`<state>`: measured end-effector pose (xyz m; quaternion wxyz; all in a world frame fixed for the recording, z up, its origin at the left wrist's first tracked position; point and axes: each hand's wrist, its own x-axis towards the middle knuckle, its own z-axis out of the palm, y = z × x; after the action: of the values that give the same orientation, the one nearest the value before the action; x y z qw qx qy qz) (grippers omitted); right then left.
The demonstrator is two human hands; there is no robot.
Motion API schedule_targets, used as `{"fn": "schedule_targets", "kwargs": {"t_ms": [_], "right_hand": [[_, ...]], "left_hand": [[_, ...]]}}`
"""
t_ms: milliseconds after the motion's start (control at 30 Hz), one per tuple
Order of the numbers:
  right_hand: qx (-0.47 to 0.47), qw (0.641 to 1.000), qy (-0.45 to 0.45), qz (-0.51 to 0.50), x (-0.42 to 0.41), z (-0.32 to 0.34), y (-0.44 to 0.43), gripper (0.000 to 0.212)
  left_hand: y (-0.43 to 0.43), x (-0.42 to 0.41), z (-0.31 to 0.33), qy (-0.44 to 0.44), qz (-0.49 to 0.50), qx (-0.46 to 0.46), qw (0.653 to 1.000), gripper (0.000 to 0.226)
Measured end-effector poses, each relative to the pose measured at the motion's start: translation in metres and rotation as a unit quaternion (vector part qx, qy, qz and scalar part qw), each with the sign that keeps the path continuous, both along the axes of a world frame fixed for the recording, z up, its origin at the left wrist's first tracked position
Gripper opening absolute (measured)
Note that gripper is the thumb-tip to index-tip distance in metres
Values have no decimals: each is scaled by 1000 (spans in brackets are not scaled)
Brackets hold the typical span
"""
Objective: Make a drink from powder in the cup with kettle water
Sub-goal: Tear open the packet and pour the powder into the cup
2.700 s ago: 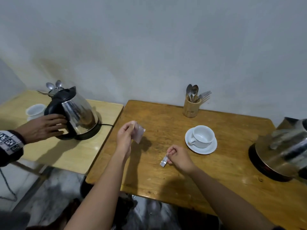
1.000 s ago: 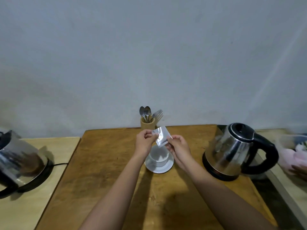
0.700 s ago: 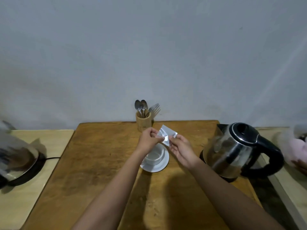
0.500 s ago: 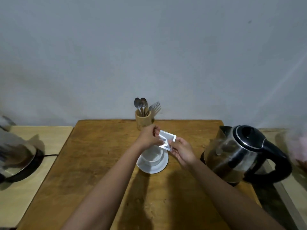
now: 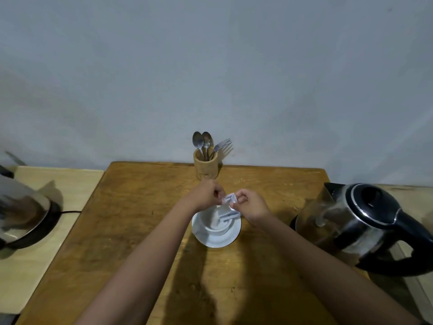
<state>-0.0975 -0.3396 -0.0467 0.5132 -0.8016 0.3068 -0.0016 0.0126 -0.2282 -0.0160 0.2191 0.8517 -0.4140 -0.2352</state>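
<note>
The left hand (image 5: 203, 195) and the right hand (image 5: 250, 204) each pinched an upper corner of a small silvery powder sachet (image 5: 228, 202) between thumb and fingertips, the other fingers curled in. The sachet hung tilted between the two hands, its lower end dipping toward the mouth of the white cup (image 5: 216, 222) directly beneath. A pale streak ran from the sachet down into the cup; whether it was falling powder or a part of the packet could not be told through the blur.

The cup stood on a white saucer (image 5: 216, 240), a little behind the middle of the wooden table (image 5: 131, 219). Both forearms reached in from the near edge and met above the cup.

At the middle of the far edge stood a wooden holder (image 5: 205, 166) with two spoons (image 5: 202, 141) and a fork (image 5: 221, 145) upright in it, against the grey wall (image 5: 210, 66). By the right edge sat a steel kettle (image 5: 358, 221) with a black lid and handle, on its base, near the saucer but apart from it. On a paler second table (image 5: 58, 184) beside the left edge, another kettle (image 5: 21, 216) stood partly out of frame, its cord trailing toward the wooden table.
</note>
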Motion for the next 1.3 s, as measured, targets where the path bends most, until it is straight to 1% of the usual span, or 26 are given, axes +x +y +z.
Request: {"fn": "schedule_targets", "kwargs": {"t_ms": [167, 300, 400, 467, 533, 600, 667, 733, 800, 867, 933, 1033, 1167, 1300], "right_hand": [[-89, 991, 29, 92, 11, 10, 0, 28], [-140, 978, 25, 154, 19, 21, 2, 22], [-165, 971, 38, 171, 22, 27, 4, 13], [-182, 966, 50, 176, 23, 30, 6, 11], [-201, 961, 56, 179, 23, 33, 9, 13], [-231, 952, 60, 189, 24, 35, 13, 18], [-267, 937, 74, 211, 26, 37, 19, 21], [-303, 920, 88, 232, 28, 37, 26, 16], [-321, 913, 88, 236, 27, 36, 31, 14], [-316, 918, 81, 226, 26, 35, 33, 13], [-292, 931, 76, 205, 25, 36, 34, 14], [-267, 941, 80, 194, 25, 35, 32, 14], [-263, 945, 67, 184, 23, 34, 32, 14], [-238, 958, 51, 152, 20, 30, 29, 6]], "left_hand": [[6, 5, -13, 32, 19, 1, 999, 5], [15, 4, -23, 65, 59, -26, 996, 7], [25, 3, -32, 96, 101, -62, 988, 15], [32, 1, -37, 116, 128, -83, 982, 11], [37, 0, -42, 125, 148, -99, 976, 6], [39, -4, -42, 111, 142, -88, 980, 8], [38, -8, -39, 87, 123, -64, 987, 5], [37, -9, -35, 57, 108, -44, 992, 16], [37, -9, -32, 36, 91, -31, 995, 16], [39, -7, -30, 31, 85, -18, 996, 14], [42, -6, -31, 30, 88, -20, 995, 15], [45, -7, -31, 27, 92, -43, 994, 16], [48, -10, -32, 37, 102, -75, 991, 18], [50, -11, -32, 62, 127, -102, 985, 13]]}}
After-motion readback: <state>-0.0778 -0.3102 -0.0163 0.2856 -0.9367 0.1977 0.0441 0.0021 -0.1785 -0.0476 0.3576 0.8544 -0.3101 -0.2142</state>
